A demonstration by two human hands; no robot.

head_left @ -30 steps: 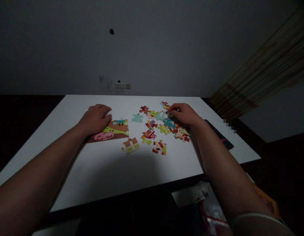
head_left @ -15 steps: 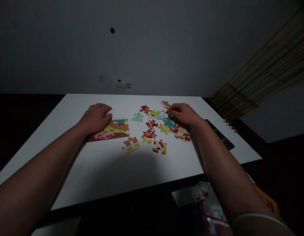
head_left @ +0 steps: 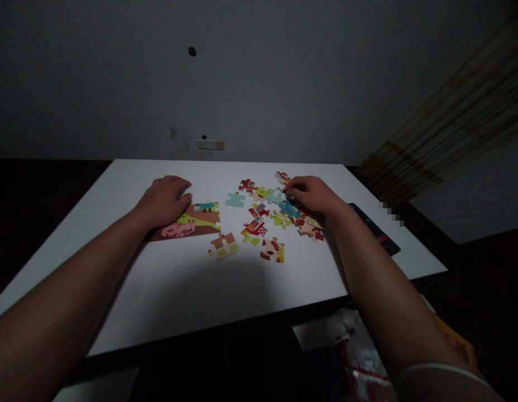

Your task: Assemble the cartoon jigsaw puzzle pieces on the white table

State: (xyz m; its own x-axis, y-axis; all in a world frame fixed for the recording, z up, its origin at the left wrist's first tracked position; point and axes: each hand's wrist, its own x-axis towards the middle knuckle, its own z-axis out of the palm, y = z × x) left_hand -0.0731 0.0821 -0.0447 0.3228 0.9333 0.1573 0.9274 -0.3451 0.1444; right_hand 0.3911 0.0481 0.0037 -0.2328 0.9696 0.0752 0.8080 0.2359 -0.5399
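My left hand [head_left: 164, 202] rests palm down, fingers curled, against the top edge of an assembled jigsaw section [head_left: 186, 222] showing a pink pig shape on brown and green bands. My right hand [head_left: 311, 195] reaches into a loose scatter of jigsaw pieces [head_left: 263, 220], its fingertips bunched beside a teal piece [head_left: 289, 209]. Whether those fingers pinch a piece is hidden. A pale teal piece [head_left: 235, 200] lies alone between my hands, and a small joined group of pieces [head_left: 223, 246] sits just below the assembled section.
Everything lies on a white table [head_left: 179, 290] with dark floor beyond its edges. A dark flat box [head_left: 374, 231] lies along the right edge. Wall sockets [head_left: 210, 144] sit behind the table, a striped curtain [head_left: 443, 123] hangs at right, and a plastic bag [head_left: 359, 352] lies below.
My right hand has shifted slightly left among the pieces. The view has tilted a little. The left hand and the pieces look unmoved.
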